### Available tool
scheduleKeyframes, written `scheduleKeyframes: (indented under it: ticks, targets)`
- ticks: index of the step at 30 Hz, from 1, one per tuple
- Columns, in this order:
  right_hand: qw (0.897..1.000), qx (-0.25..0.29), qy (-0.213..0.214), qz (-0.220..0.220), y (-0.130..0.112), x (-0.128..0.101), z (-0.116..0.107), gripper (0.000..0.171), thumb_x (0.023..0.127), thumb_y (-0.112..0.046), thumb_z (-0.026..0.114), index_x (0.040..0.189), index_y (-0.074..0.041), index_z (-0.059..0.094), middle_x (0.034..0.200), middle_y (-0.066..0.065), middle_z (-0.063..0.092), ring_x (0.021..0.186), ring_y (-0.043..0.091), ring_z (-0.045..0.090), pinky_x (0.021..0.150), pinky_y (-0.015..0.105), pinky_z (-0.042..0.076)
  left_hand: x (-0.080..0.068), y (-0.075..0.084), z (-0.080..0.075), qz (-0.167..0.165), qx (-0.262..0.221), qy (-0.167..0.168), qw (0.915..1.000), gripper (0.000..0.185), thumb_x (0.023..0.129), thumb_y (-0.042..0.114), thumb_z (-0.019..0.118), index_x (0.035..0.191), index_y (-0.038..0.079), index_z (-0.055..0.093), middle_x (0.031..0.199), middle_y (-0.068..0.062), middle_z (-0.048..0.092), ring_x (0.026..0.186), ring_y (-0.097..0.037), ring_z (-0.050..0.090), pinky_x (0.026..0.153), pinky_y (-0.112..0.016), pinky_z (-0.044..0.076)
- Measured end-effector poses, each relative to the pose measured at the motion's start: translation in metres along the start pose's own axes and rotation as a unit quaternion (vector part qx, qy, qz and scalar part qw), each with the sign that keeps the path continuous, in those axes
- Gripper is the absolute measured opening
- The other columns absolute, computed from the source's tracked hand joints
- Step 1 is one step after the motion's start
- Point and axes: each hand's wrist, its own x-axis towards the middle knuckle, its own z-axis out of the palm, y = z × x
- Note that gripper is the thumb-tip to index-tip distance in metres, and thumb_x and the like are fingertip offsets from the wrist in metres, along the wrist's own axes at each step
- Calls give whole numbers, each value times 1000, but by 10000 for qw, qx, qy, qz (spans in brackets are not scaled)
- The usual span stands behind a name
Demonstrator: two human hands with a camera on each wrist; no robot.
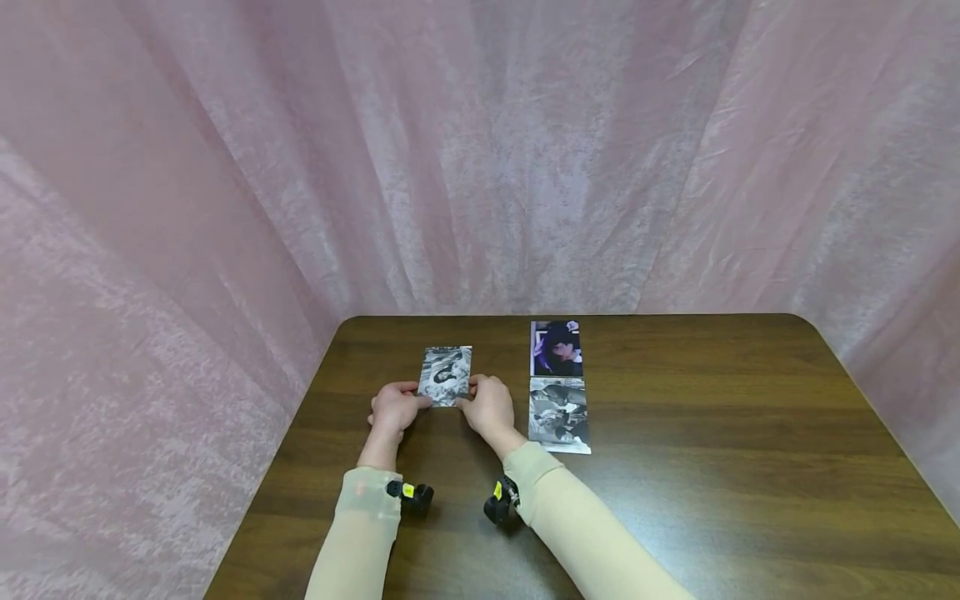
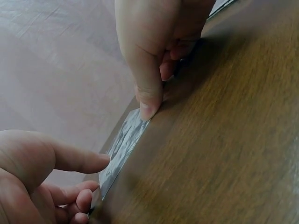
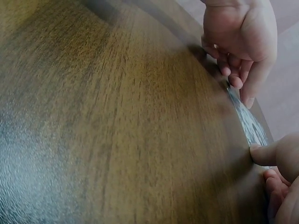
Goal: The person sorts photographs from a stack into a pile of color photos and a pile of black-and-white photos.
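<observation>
A black-and-white photo print (image 1: pixel 446 371) is held between both hands over the left part of the table. My left hand (image 1: pixel 395 406) pinches its lower left edge, thumb on the printed face and fingers underneath. At the lower right corner, my right hand (image 1: pixel 491 408) grips it the same way, its thumb (image 2: pixel 148 105) pressing the corner in the left wrist view. Seen from the right wrist, the print (image 3: pixel 246 122) appears nearly edge-on, close over the wood.
Right of the hands, a purple-toned photo print (image 1: pixel 557 348) lies above a second black-and-white print (image 1: pixel 558 412), edges nearly meeting. The brown wooden table (image 1: pixel 712 433) has rounded far corners. Pink velvet curtains (image 1: pixel 525 167) hang behind it and at its sides.
</observation>
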Motion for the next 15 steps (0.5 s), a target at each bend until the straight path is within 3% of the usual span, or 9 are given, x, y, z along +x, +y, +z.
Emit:
scheduleKeyframes:
  ticks: [15]
  targets:
    - [10000, 26, 31, 33, 2, 1, 3, 44, 88, -19, 90, 124, 1, 75, 99, 9, 70, 96, 32, 66, 90, 47, 54, 3, 4, 6, -134, -154, -38, 9998, 49, 91, 22, 81, 137, 7, 72, 127, -16, 65, 134, -43, 34, 111, -70, 12]
